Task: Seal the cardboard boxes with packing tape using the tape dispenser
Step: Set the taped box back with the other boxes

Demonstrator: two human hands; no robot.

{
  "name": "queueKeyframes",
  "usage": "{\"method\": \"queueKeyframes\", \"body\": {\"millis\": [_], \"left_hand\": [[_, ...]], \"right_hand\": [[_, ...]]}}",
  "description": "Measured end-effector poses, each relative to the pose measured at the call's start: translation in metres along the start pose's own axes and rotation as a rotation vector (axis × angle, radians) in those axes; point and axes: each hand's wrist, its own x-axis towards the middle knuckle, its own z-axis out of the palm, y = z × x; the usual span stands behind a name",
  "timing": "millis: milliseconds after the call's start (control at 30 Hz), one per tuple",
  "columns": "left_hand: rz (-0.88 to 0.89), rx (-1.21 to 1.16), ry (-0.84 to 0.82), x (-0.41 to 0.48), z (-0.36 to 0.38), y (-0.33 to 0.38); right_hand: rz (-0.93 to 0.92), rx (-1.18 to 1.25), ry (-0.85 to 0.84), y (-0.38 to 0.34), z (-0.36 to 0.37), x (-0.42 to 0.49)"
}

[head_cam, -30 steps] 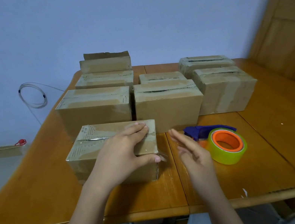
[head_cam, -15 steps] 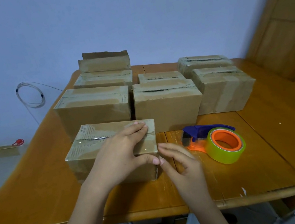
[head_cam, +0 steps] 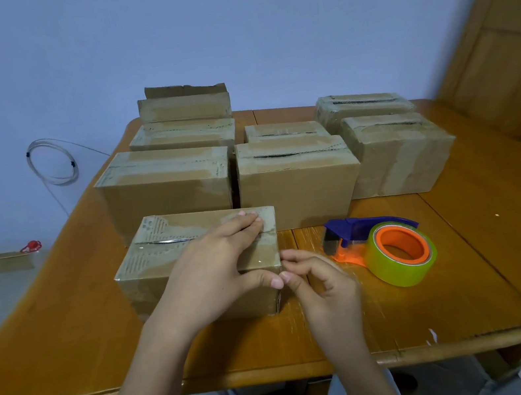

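Observation:
The nearest cardboard box (head_cam: 161, 253) sits on the wooden table (head_cam: 493, 264), with clear tape along its top seam. My left hand (head_cam: 210, 275) rests on its right end, fingers flat on the top and thumb down the front face. My right hand (head_cam: 326, 285) is at the box's front right corner. Its fingers are curled, with the thumb and index tips pinching the loose tape end (head_cam: 280, 265) there. The tape dispenser (head_cam: 397, 253), with a blue handle, orange hub and yellow-green roll, lies on the table to the right, and neither hand touches it.
Several more cardboard boxes (head_cam: 297, 177) stand in rows behind the near one, and the far left box (head_cam: 184, 106) has a raised flap. A wooden panel (head_cam: 511, 48) rises at the right. A coil of wire (head_cam: 52, 162) hangs on the wall to the left.
My right hand moved left from beside the dispenser to the box's front right corner and curled its fingers onto the tape end. My left hand stayed on the box.

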Motion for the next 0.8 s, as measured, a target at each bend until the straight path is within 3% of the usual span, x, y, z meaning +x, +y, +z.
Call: {"method": "queueKeyframes", "body": {"millis": [300, 433, 600, 700, 800], "left_hand": [[0.015, 0.019, -0.007, 0.000, 0.001, 0.000], [0.039, 0.030, 0.022, -0.001, 0.002, -0.002], [0.032, 0.018, 0.018, -0.001, 0.003, -0.001], [0.022, 0.018, -0.019, 0.000, 0.001, -0.001], [0.034, 0.003, -0.013, 0.000, 0.001, -0.002]], "right_hand": [[-0.001, 0.009, -0.193, 0.008, -0.013, 0.020], [0.038, 0.022, -0.184, 0.010, -0.013, 0.025], [-0.064, -0.075, -0.212, -0.003, -0.012, 0.051], [0.030, 0.017, -0.226, -0.005, -0.023, 0.057], [0.116, 0.028, -0.395, -0.004, -0.037, 0.053]]}}
